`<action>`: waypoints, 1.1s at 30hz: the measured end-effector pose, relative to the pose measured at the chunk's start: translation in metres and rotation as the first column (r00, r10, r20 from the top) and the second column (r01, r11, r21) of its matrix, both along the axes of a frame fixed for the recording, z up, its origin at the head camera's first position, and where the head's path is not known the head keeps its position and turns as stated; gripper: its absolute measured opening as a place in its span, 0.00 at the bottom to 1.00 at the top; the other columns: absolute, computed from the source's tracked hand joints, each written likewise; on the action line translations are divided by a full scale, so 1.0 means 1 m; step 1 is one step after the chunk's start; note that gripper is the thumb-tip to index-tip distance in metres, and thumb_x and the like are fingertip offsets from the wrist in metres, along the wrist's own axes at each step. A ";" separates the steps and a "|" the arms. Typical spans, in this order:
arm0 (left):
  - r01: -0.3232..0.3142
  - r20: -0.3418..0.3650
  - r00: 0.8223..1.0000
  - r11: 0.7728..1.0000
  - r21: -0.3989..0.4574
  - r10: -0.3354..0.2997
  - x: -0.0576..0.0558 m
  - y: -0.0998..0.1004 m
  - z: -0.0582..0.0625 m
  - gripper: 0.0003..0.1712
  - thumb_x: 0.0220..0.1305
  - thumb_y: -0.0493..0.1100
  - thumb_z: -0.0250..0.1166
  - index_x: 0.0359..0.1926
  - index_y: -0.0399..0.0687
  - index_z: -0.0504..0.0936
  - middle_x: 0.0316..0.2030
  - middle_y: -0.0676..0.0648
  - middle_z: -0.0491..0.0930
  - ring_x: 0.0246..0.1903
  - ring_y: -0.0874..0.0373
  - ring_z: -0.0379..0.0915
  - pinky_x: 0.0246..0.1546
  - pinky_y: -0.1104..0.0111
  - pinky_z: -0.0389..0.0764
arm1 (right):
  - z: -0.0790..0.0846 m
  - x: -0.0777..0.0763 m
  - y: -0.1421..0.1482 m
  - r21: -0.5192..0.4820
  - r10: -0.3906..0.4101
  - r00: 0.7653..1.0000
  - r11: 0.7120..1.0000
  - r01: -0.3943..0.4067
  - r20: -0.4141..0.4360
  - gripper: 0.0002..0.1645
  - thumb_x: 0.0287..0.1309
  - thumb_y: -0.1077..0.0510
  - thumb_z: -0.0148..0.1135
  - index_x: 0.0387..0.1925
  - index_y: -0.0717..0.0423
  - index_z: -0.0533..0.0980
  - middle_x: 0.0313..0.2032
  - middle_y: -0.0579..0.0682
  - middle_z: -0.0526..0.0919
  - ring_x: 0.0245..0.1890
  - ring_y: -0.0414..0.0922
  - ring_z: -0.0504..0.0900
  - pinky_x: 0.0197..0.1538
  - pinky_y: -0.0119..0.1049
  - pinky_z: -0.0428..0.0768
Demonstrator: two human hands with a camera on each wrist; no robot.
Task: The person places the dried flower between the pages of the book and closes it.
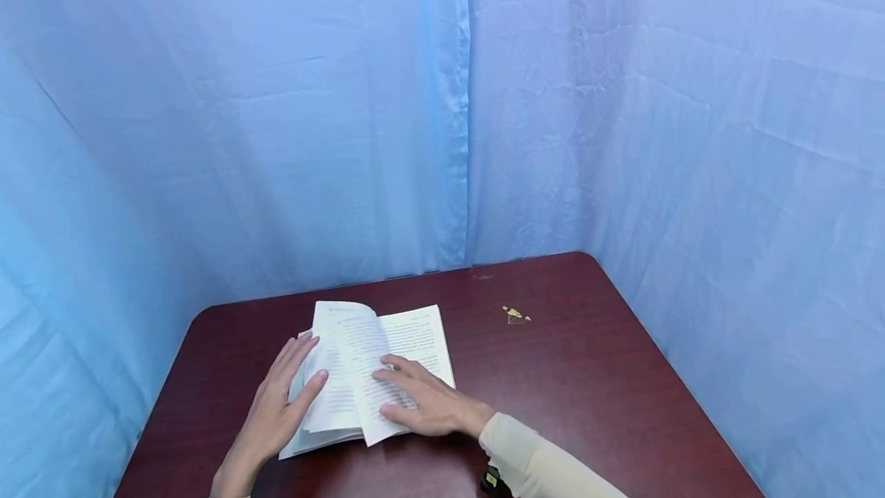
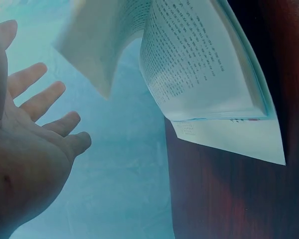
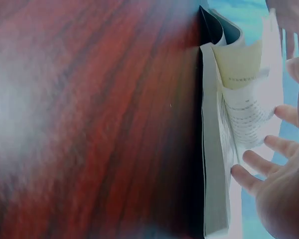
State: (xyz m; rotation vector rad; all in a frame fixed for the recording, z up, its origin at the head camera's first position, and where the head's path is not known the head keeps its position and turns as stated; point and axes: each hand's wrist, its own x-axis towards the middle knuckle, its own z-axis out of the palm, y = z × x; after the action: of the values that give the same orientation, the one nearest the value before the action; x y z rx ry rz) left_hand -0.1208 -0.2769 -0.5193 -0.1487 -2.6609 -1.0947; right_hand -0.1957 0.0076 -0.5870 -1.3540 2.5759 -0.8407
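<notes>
An open book (image 1: 418,331) with printed pages lies on the table, and one or more of its leaves (image 1: 369,333) stand raised and curved near the middle. My right hand (image 1: 432,404) reaches over the book from the right, fingers spread; in the right wrist view its fingertips (image 3: 243,175) touch the pages. On the book's left side is my left hand (image 1: 273,410), its fingers loosely extended. The left wrist view shows that hand (image 2: 37,129) holding nothing, with a gap between it and a raised leaf (image 2: 97,55). Part of the right page is hidden under the right hand.
The dark red-brown table (image 1: 574,375) has rounded far corners. A small yellowish mark (image 1: 513,313) shows on its surface right of the book. Blue curtains (image 1: 311,137) hang along the far edge and both sides. A dark band (image 1: 492,479) sits at the right sleeve.
</notes>
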 end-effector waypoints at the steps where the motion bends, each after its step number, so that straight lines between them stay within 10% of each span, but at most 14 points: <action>1: 0.006 -0.009 1.000 1.000 -0.003 -0.006 0.000 0.001 0.001 0.33 0.74 0.54 0.64 0.77 0.65 0.67 0.79 0.47 0.63 0.81 0.40 0.50 0.72 0.35 0.61 | 0.000 0.002 -0.001 0.001 0.001 1.000 1.000 -0.001 0.002 0.36 0.76 0.33 0.46 0.79 0.35 0.60 0.81 0.45 0.57 0.81 0.47 0.60 0.79 0.50 0.67; 15: 0.059 -0.027 0.998 0.998 -0.017 -0.059 -0.002 0.005 -0.013 0.33 0.72 0.51 0.67 0.74 0.53 0.71 0.75 0.40 0.69 0.77 0.30 0.55 0.68 0.31 0.63 | -0.004 0.022 -0.017 0.055 0.101 0.982 0.994 -0.093 -0.161 0.32 0.75 0.32 0.48 0.72 0.38 0.70 0.75 0.46 0.68 0.73 0.44 0.72 0.74 0.43 0.73; 33: 0.132 0.062 0.990 0.986 -0.100 -0.126 0.002 0.012 -0.060 0.36 0.70 0.53 0.68 0.73 0.45 0.72 0.75 0.36 0.68 0.75 0.27 0.57 0.67 0.28 0.61 | -0.004 0.027 -0.015 0.100 0.149 0.941 0.987 -0.124 -0.304 0.30 0.77 0.34 0.46 0.69 0.42 0.72 0.72 0.46 0.72 0.73 0.44 0.72 0.76 0.40 0.71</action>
State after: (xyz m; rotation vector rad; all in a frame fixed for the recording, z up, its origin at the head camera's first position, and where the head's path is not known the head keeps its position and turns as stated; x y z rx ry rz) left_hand -0.1192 -0.2651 -0.5791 -0.3191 -2.7929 -1.0110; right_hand -0.1688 -0.0071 -0.5911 -1.7408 2.6605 -0.5324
